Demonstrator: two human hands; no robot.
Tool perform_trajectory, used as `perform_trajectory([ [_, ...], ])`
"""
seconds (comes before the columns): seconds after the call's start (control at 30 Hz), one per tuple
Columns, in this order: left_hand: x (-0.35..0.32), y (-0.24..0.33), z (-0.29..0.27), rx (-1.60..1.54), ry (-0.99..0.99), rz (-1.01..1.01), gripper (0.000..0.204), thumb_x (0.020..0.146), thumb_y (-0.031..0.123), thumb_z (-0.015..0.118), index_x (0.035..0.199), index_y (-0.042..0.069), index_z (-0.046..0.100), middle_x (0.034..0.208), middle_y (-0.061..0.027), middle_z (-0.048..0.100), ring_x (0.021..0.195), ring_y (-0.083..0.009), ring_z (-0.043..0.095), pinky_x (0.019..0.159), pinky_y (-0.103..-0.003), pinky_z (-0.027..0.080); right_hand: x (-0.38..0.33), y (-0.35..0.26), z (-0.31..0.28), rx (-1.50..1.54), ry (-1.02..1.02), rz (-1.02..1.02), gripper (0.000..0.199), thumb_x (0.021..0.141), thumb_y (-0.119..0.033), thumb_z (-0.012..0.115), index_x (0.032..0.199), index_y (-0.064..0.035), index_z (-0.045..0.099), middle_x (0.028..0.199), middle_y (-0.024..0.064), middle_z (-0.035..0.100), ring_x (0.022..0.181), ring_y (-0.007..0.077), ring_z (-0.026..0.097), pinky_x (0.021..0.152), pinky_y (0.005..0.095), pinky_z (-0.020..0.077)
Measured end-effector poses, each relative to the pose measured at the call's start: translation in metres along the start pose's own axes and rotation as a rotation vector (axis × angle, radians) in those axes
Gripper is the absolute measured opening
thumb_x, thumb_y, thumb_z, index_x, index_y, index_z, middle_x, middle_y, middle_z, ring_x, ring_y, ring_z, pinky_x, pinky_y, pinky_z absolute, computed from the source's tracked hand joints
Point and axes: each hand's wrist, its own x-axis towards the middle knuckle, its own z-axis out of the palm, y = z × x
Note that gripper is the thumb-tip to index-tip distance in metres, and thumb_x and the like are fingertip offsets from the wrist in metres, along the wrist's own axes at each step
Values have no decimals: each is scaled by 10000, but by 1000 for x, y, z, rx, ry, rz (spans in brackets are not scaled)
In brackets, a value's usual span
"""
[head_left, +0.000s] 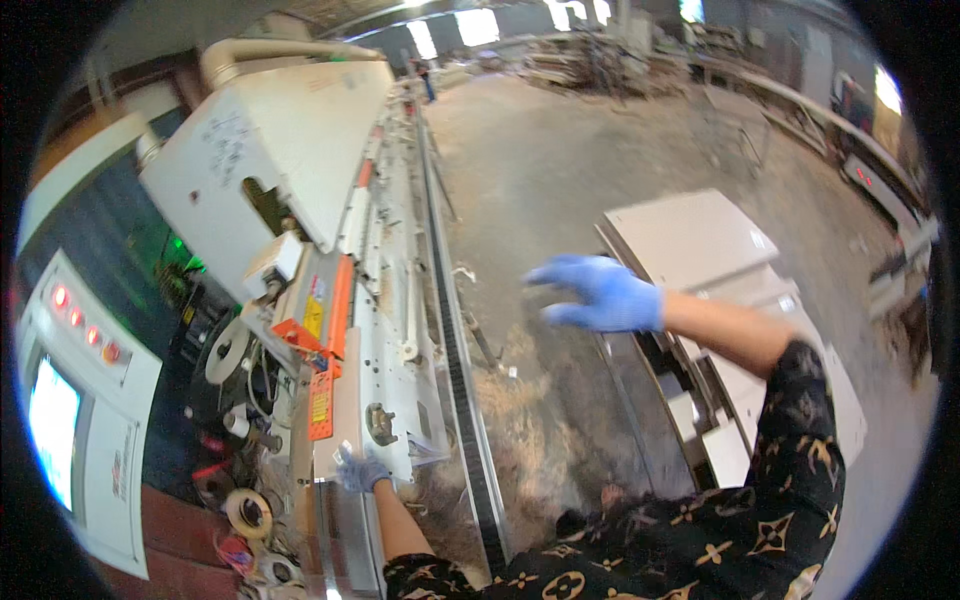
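My left hand [362,471], in a pale blue-grey glove, lies on the near end of a narrow light board [337,425] on the machine bed. Its fingers look spread on the board's corner, close to a small white label. Held out in the air to the right is my right hand [603,292], in a light blue glove, fingers apart and holding nothing. It hangs between the machine and a stack of pale panels [690,238], touching neither. The long edge-banding machine [300,130] has a white hood and orange guards [340,310] beside the board.
A control panel [90,420] with a lit screen and red buttons stands at the left. Rolls of edging tape [248,513] sit below it. A dark-topped rail [455,370] runs along the machine's right side. Farther back are stacked boards [560,65] and a person [426,82].
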Motion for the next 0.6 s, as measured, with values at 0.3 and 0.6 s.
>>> perform_trajectory([
  [0.3, -65, 93, -164, -2165, -1579, -468, 670, 818, 587, 489, 1265, 88, 503, 1129, -137, 529, 993, -304, 472, 912, -445, 385, 137, -7, -108, 352, 359, -113, 600, 860, -565, 514, 1212, -80, 543, 1026, 113, 621, 972, 190, 587, 868, 361, 483],
  [0.6, -58, 230, -336, -2275, -1722, 402, 630, 874, 511, 452, 1292, 40, 431, 1285, -203, 459, 1140, -352, 445, 1027, -556, 261, 100, -50, -67, 953, -96, -240, 730, 854, -647, 435, 1318, -83, 438, 1253, 126, 502, 1081, 227, 520, 914, 366, 429],
])
